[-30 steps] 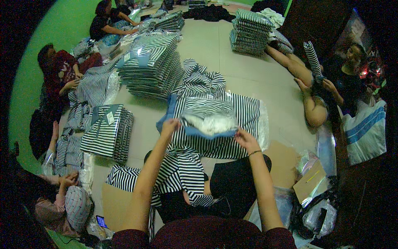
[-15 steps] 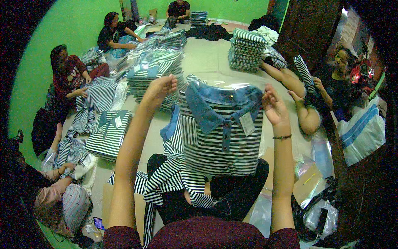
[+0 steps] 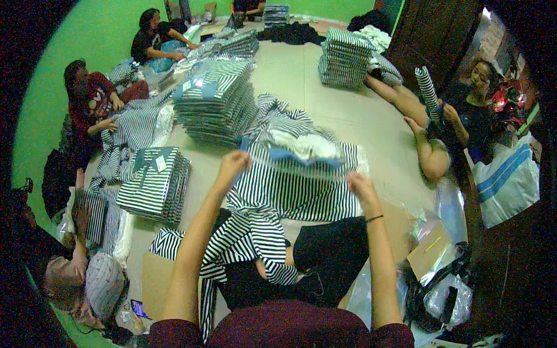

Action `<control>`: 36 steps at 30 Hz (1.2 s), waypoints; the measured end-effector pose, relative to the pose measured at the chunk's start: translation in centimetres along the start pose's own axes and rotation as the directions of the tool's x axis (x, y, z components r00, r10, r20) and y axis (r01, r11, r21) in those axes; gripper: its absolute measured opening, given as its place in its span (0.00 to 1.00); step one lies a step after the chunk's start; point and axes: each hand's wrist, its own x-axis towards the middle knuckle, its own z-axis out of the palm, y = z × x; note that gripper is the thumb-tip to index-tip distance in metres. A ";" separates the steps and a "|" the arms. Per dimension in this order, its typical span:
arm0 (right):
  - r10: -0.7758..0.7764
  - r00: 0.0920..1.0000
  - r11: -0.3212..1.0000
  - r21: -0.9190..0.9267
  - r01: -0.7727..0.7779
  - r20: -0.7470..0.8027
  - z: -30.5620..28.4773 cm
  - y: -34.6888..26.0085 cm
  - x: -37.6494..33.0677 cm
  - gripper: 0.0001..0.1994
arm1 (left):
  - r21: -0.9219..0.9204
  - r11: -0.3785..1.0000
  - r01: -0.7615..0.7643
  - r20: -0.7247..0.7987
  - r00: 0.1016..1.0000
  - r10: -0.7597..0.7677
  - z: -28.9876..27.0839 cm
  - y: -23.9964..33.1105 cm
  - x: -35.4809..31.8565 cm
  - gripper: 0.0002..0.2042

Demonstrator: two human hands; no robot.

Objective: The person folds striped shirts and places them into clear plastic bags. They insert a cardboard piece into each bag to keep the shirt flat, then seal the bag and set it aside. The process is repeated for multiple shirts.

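My left hand and my right hand are raised in front of me, closed on the two ends of a clear plastic bag's edge. Behind that edge a folded striped polo shirt with a blue denim-like collar shows tilted and blurred; how much of it lies inside the plastic is hard to see. Beneath it, a black-and-white striped shirt is spread on the floor. Another striped garment lies bunched over my lap, left of centre.
Stacks of folded striped shirts stand at left, beyond my left hand and far right. Several people sit along the left and back. At right a person holds a rolled striped cloth. Plastic bags lie lower right.
The bagged polo shirt has tipped from facing me upright to nearly edge-on, farther away. My hands have lowered and closed, revealing the spread striped shirt beneath.
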 end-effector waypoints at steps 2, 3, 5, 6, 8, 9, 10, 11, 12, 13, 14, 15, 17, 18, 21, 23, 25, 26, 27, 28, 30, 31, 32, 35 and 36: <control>0.264 0.956 0.655 -0.704 -0.272 -0.124 -0.7 5.1 -0.8 0.06 | 0.509 0.828 0.235 0.059 0.950 -0.306 0.7 -5.9 -2.3 0.12; 0.124 0.990 0.483 -0.868 -0.116 -0.063 -0.9 7.5 -1.9 0.07 | 0.569 0.723 0.392 0.104 0.838 -0.536 1.3 -8.5 -3.3 0.12; 0.022 0.999 0.325 -0.945 0.023 0.032 0.0 10.9 -2.5 0.09 | 0.595 0.755 0.276 0.030 0.931 -0.364 2.8 -12.2 -5.2 0.12; 0.055 0.996 0.445 -0.895 0.038 0.070 0.6 11.9 -2.4 0.10 | 0.664 0.722 0.195 -0.085 0.979 -0.186 4.0 -13.4 -5.5 0.12; -0.033 0.991 0.466 -0.875 0.128 0.128 2.7 13.2 -2.2 0.10 | 0.589 0.795 0.144 -0.129 0.988 -0.083 5.6 -14.6 -5.5 0.10; -0.002 0.995 0.491 -0.866 0.091 0.103 3.7 13.5 -2.1 0.10 | 0.512 0.859 0.017 -0.134 0.989 0.060 6.5 -14.8 -5.7 0.08; -0.034 0.993 0.550 -0.827 0.113 0.113 4.7 13.7 -1.8 0.10 | 0.591 0.807 -0.027 -0.096 0.990 0.103 7.2 -14.8 -5.3 0.06; -0.027 0.992 0.497 -0.860 0.119 0.122 5.5 13.8 -1.6 0.09 | 0.658 0.745 -0.111 -0.021 0.986 0.165 7.7 -14.8 -5.3 0.05; -0.053 0.990 0.462 -0.875 0.142 0.133 6.1 13.8 -1.4 0.09 | 0.708 0.679 -0.194 0.052 0.973 0.225 8.2 -14.7 -5.3 0.05; -0.073 0.993 0.406 -0.906 0.117 0.095 6.3 13.8 -1.3 0.07 | 0.795 0.565 -0.220 0.102 0.967 0.232 8.7 -14.7 -5.1 0.04; -0.129 0.992 0.388 -0.920 0.064 0.014 6.3 13.7 -1.1 0.07 | 0.865 0.445 -0.231 0.155 0.967 0.200 9.1 -14.7 -5.0 0.04; -0.185 0.980 0.370 -0.929 0.006 -0.067 6.1 13.7 -1.0 0.06 | 0.883 0.407 -0.232 0.168 0.968 0.187 9.3 -14.7 -4.9 0.04; -0.212 0.955 0.362 -0.924 -0.121 -0.209 5.3 13.7 -1.0 0.06 | 0.907 0.347 -0.238 0.185 0.966 0.178 9.7 -14.9 -4.9 0.04; -0.054 0.969 0.356 -0.912 -0.206 -0.240 4.8 13.6 -1.0 0.07 | 0.926 0.300 -0.230 0.209 0.973 0.099 9.8 -14.9 -4.7 0.07; 0.013 0.997 0.447 -0.892 0.060 0.073 4.9 14.2 -1.7 0.08 | 0.930 0.269 -0.250 0.202 0.960 0.192 9.8 -14.8 -4.0 0.12; -0.031 0.973 0.508 -0.835 0.212 0.228 6.1 14.9 -1.9 0.11 | 0.909 0.307 -0.281 0.224 0.952 0.210 9.7 -14.6 -3.3 0.10; -0.056 0.952 0.558 -0.781 0.279 0.300 7.5 15.6 -1.8 0.13 | 0.917 0.259 -0.304 0.234 0.934 0.269 9.6 -14.4 -2.9 0.08; -0.026 0.952 0.564 -0.782 0.267 0.306 8.3 15.9 -1.6 0.15 | 0.924 0.252 -0.289 0.219 0.937 0.272 9.6 -14.4 -2.8 0.08; -0.050 0.947 0.575 -0.767 0.287 0.317 8.8 16.1 -1.4 0.17 | 0.930 0.243 -0.275 0.205 0.939 0.276 9.7 -14.4 -2.9 0.09; -0.136 0.926 0.532 -0.763 0.367 0.351 9.3 16.3 -1.4 0.18 | 0.942 0.225 -0.249 0.185 0.945 0.269 9.7 -14.5 -3.0 0.09; -0.214 0.905 0.400 -0.812 0.424 0.368 9.6 16.4 -1.1 0.21 | 0.946 0.147 -0.289 0.219 0.905 0.365 10.0 -14.8 -3.8 0.13; -0.255 0.889 0.228 -0.870 0.438 0.380 9.4 16.4 -1.0 0.20 | 0.917 0.245 -0.314 0.244 0.929 0.278 10.1 -15.1 -4.1 0.11; -0.310 0.859 0.032 -0.899 0.437 0.407 9.2 16.4 -0.8 0.20 | 0.889 0.324 -0.324 0.288 0.945 0.155 10.2 -15.3 -4.2 0.10; -0.258 0.888 -0.168 -0.923 0.347 0.380 8.2 16.4 0.0 0.17 | 0.895 0.155 -0.417 0.374 0.894 0.246 10.1 -16.1 -4.1 0.04; -0.206 0.916 -0.174 -0.934 0.313 0.345 8.0 16.4 0.3 0.15 | 0.900 0.087 -0.427 0.387 0.876 0.287 10.1 -16.3 -3.8 0.03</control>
